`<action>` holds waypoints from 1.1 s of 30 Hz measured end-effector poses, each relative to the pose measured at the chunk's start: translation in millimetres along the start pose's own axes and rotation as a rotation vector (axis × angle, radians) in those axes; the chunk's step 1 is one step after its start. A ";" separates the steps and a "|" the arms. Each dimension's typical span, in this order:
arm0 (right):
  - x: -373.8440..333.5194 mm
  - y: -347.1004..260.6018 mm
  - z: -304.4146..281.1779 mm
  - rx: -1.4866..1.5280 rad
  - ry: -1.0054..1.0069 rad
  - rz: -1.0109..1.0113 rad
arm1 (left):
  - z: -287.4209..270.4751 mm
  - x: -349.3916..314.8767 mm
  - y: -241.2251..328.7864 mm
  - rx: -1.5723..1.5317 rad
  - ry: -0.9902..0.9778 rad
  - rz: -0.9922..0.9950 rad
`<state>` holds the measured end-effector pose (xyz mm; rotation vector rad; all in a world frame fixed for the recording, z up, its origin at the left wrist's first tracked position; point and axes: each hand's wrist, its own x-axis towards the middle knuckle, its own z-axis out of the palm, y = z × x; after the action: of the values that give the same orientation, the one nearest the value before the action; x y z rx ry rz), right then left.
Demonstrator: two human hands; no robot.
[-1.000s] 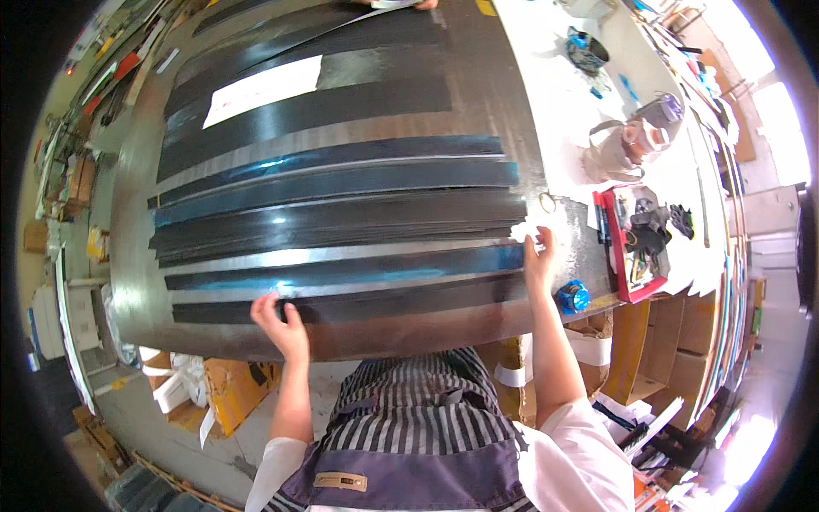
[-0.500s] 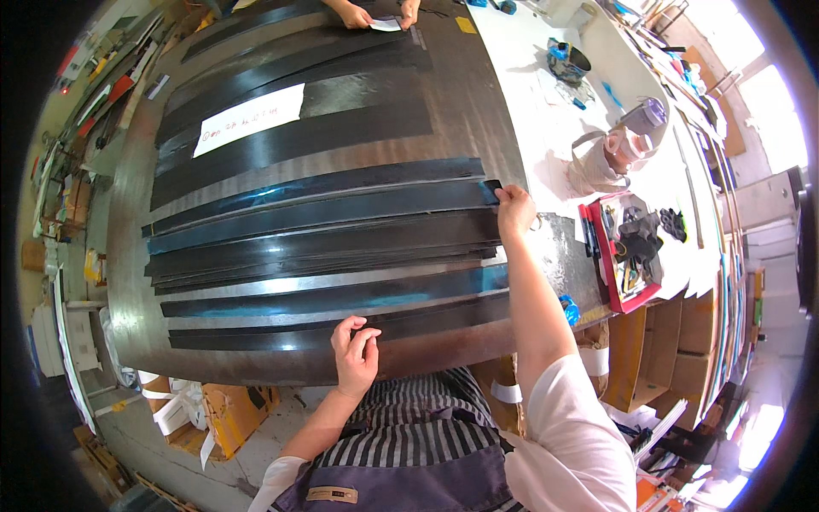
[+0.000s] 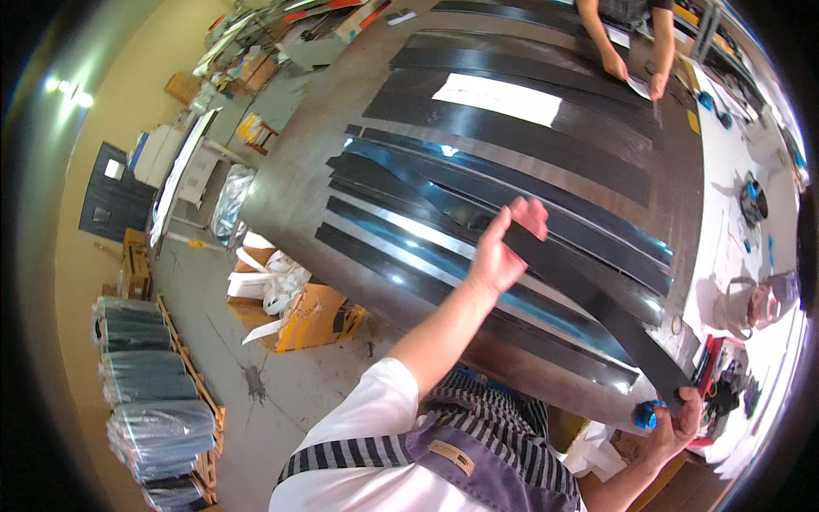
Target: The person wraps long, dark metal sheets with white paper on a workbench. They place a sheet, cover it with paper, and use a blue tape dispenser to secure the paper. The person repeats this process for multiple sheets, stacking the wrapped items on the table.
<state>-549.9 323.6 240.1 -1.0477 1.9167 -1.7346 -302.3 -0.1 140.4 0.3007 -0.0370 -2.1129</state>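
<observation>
A long, flexible black strip [image 3: 589,286] rises off the dark table [image 3: 290,179], bending and twisting towards me. Its near right end is pinched in my right hand [image 3: 674,431], by the table's right front corner. My left hand [image 3: 503,252] is at the strip's middle, thumb and fingers apart, palm up against it; how far the fingers go round it is partly hidden. The strip's far left part still lies over a stack of similar black strips [image 3: 358,183]. Nearer to me, two more dark strips [image 3: 409,247] lie flat, with bluish shine.
Across the table another person's hands [image 3: 636,77] hold a small white piece. A white paper sheet [image 3: 499,100] lies on wide black panels [image 3: 512,141]. A red box of tools [image 3: 708,358] and a blue tape roll [image 3: 648,415] are at right. Cardboard box [image 3: 320,316] stands below left.
My right hand has drawn the strip's end off the stack, towards me and right. The left hand has moved forward from the table's front edge to the strip. The view has turned left.
</observation>
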 end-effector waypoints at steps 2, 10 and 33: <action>-9.2 25.5 -15.4 0.026 0.049 0.176 | -11.3 11.0 61.1 0.134 -0.007 0.233; -68.8 125.6 -33.6 -0.094 -0.088 0.435 | -37.7 -85.7 273.6 0.511 0.412 0.848; -116.9 197.0 -0.6 -0.903 -0.028 0.335 | -121.1 -159.3 20.6 2.230 -0.416 0.346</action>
<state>-528.8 403.0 26.2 -0.8945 2.7230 -0.6363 -177.2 134.1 57.7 0.9271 -2.4276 -0.8273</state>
